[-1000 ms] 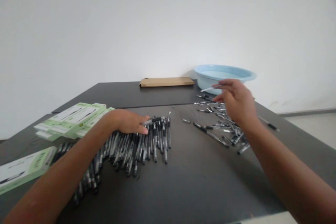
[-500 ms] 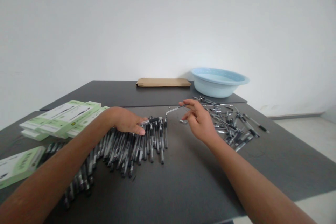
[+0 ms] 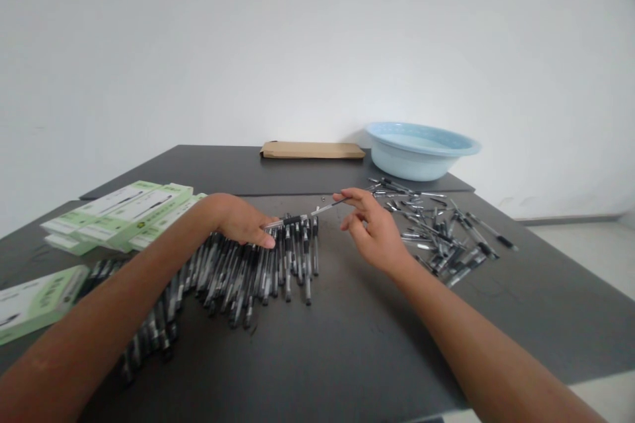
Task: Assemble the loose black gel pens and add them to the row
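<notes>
My left hand (image 3: 243, 219) is closed around a gel pen barrel (image 3: 292, 220), clear with a black grip, whose tip end points right. Below it lies a dense row of similar black-and-clear pens (image 3: 238, 271), side by side and partly hidden by my left forearm. Between the thumb and fingers of my right hand (image 3: 374, 228) is a thin pen refill (image 3: 325, 207), slanting down to the left. Its left end is close to the tip end of the barrel; whether they touch I cannot tell.
Right of my right hand lies a loose heap of pen parts (image 3: 441, 238). A light blue basin (image 3: 417, 162) stands behind it, beside a flat brown cardboard piece (image 3: 312, 151). Green-and-white pen boxes (image 3: 133, 211) are stacked at the left, with another box (image 3: 40, 304) nearer.
The refill in my right hand has moved slightly left, closer to the barrel. My left hand still holds the barrel over the row. The whole view has shifted a little.
</notes>
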Available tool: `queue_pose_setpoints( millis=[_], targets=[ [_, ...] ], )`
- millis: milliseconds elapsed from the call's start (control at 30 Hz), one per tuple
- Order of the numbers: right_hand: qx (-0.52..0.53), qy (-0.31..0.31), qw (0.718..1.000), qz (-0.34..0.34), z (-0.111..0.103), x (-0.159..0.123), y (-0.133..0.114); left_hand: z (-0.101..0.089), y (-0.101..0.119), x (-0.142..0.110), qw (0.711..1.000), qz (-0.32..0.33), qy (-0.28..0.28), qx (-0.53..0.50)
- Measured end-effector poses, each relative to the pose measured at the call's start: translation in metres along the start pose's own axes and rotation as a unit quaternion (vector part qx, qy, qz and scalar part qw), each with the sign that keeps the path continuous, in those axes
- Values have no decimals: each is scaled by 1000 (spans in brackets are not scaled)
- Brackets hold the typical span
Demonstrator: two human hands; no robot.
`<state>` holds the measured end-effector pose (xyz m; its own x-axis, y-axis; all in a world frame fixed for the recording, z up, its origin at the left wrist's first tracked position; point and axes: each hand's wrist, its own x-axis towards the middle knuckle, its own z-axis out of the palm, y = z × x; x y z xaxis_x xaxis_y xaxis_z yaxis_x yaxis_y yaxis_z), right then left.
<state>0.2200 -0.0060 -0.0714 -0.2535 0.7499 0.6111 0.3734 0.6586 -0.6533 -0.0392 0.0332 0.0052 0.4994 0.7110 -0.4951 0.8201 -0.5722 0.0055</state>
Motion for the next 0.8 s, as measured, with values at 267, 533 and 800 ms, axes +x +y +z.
queue_pose_setpoints(
  millis=[267, 533, 800],
  targets=[
    [-16, -13, 1000, 1, 1, 0, -2, 2, 2, 4, 996, 25, -80, -15],
    [-20, -26, 999, 3, 2, -1, -2, 4, -5, 8, 996, 1, -76, -40],
    [-30, -25, 999, 3, 1, -1, -3, 6, -8, 10, 996, -27, -75, -50]
  ],
)
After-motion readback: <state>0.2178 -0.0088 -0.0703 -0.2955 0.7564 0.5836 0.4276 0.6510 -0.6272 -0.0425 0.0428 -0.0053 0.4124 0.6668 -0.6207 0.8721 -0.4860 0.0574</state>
